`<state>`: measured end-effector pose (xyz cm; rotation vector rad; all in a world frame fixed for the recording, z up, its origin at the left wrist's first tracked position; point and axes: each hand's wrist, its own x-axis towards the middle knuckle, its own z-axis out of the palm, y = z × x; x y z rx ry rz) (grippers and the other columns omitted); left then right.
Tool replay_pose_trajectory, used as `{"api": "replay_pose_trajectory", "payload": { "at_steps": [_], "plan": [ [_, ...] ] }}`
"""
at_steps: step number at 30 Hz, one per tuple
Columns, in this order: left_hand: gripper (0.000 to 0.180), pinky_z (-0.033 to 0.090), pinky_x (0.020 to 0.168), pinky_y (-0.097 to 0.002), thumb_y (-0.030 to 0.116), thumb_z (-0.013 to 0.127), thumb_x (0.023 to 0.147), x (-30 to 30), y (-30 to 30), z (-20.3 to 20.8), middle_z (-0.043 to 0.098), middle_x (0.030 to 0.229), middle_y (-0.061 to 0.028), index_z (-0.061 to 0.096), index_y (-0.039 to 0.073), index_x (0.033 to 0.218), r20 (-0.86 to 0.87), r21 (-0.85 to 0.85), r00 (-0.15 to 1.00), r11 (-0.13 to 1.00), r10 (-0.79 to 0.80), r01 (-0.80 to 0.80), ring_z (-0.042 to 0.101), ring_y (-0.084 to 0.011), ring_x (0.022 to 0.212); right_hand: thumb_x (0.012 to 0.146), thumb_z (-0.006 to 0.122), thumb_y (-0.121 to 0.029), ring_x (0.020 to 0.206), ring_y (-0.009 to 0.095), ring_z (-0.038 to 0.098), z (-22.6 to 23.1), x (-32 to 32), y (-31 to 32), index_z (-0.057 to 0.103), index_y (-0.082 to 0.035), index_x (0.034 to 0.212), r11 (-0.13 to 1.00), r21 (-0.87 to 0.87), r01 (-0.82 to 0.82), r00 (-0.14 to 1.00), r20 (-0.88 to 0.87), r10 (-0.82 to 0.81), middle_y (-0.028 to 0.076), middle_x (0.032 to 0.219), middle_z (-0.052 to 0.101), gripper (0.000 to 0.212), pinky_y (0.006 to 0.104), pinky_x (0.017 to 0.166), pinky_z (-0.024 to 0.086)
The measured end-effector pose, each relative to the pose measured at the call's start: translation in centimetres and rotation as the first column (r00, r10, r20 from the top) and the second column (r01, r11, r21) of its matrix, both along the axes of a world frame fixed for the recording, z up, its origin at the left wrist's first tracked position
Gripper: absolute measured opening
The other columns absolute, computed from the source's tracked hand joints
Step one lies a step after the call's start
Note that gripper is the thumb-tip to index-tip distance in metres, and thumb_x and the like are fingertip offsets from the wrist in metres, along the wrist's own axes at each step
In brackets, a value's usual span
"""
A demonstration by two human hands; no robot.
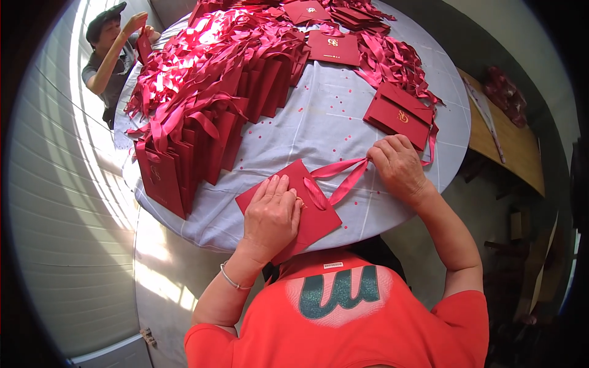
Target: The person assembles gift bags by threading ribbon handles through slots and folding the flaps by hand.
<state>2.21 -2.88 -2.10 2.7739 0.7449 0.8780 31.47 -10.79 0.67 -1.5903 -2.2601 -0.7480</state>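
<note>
The red gift bag (320, 222) lies flat at the near edge of the tabletop (313, 132), one corner jutting past it, its smooth, deep-red face turned askew and its pink ribbon (348, 185) (glossy, like satin) stretching out toward the right. The left hand (271, 211) rests flat on the bag, unclenched; the right hand (399, 167) pinches the ribbon, nearer the tabletop's right edge.
</note>
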Motion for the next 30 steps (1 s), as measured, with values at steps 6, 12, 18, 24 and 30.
{"api": "replay_pose_trajectory", "payload": {
  "at_steps": [6, 12, 18, 24, 30],
  "plan": [
    [0.015, 0.049, 0.102, -0.0456, 0.01, 0.068, 0.088, 0.0, 0.0, 0.0, 0.067, 0.115, -0.0273, 0.065, -0.002, 0.096, -0.002, -0.018, 1.0, 1.0, 0.019, -0.019, 0.066, -0.038, 0.11, 0.076, 0.062, -0.011, 0.085, 0.023, 0.058, -1.1, 0.1, -0.4, 0.057, -0.006, 0.092, 1.0, 0.015, 0.008, 0.999, -0.048, -0.008, 0.007, 0.088, 0.059, 0.016, 0.0366, 0.084, 0.046],
    [0.062, 0.032, 0.115, -0.0527, 0.037, 0.077, 0.08, -0.4, -1.1, 2.5, 0.053, 0.132, -0.0361, 0.058, -0.009, 0.117, -0.172, -0.123, 0.982, 0.991, -0.072, 0.051, 0.049, -0.0475, 0.129, 0.079, 0.061, -0.008, 0.085, 0.024, 0.058, 1.2, -0.7, -0.1, 0.056, -0.006, 0.089, 0.999, 0.042, 0.015, 0.995, -0.103, -0.011, 0.008, 0.088, 0.06, 0.011, 0.0373, 0.081, 0.046],
    [0.103, 0.022, 0.119, -0.0541, 0.052, 0.081, 0.07, -0.2, -3.4, 3.8, 0.041, 0.145, -0.0354, 0.041, -0.012, 0.14, -0.266, -0.158, 0.951, 0.98, -0.156, 0.117, 0.037, -0.0472, 0.139, 0.075, 0.072, 0.002, 0.082, 0.027, 0.06, 5.3, -3.0, -1.0, 0.057, -0.005, 0.087, 0.996, 0.093, -0.013, 0.964, -0.264, 0.037, 0.009, 0.086, 0.062, 0.021, 0.0377, 0.076, 0.047],
    [0.056, 0.047, 0.103, -0.0493, 0.005, 0.067, 0.078, -1.7, -3.2, 6.3, 0.06, 0.125, -0.0316, 0.053, -0.011, 0.129, -0.029, 0.006, 0.963, 0.964, -0.267, 0.267, 0.061, -0.0437, 0.117, 0.076, 0.072, 0.005, 0.076, 0.03, 0.061, 11.5, -4.9, -2.8, 0.059, -0.003, 0.09, 0.968, 0.217, -0.129, 0.901, -0.381, 0.206, 0.012, 0.084, 0.062, 0.021, 0.0378, 0.069, 0.05],
    [0.03, 0.052, 0.074, -0.0296, -0.001, 0.056, 0.092, -1.6, -2.8, 8.1, 0.071, 0.101, -0.0139, 0.061, -0.007, 0.12, 0.344, -0.373, 0.932, 0.895, -0.11, 0.244, 0.066, -0.0169, 0.08, 0.079, 0.073, -0.001, 0.081, 0.029, 0.062, 14.7, -3.5, 3.7, 0.061, -0.004, 0.093, 0.831, 0.502, -0.241, 0.916, -0.166, 0.365, 0.011, 0.089, 0.063, 0.019, 0.0373, 0.072, 0.052]
  ]
}}
